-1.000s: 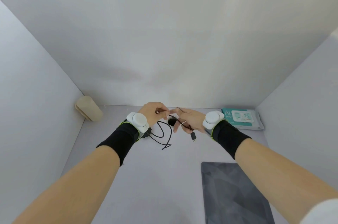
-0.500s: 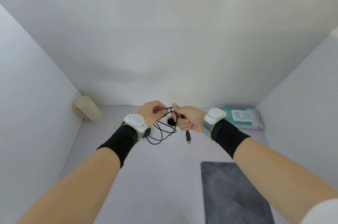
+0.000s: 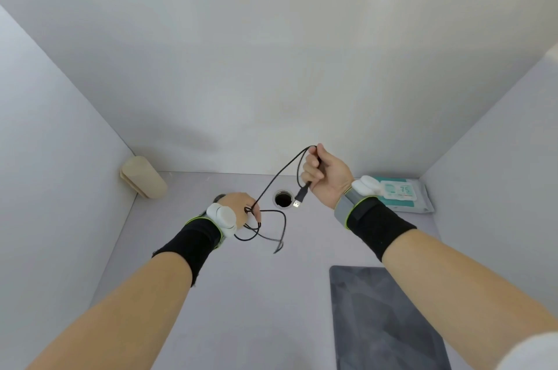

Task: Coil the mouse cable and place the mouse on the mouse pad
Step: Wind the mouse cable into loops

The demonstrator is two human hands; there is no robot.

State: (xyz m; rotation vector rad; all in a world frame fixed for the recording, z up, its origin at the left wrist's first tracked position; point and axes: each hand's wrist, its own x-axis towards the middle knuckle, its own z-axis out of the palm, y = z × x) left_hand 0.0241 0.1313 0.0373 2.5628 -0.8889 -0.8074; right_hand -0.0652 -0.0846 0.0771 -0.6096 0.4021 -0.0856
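Views: one, head-worn, wide-angle. I look forward and down from above my forearms, which enter from the lower corners. Near range: tabletop (image 3: 241, 294) fills the lower frame; walls bend across the upper half. No second view for overlap.

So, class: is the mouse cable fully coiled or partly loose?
Partly loose: the cable stretches between the left hand and the raised right hand.
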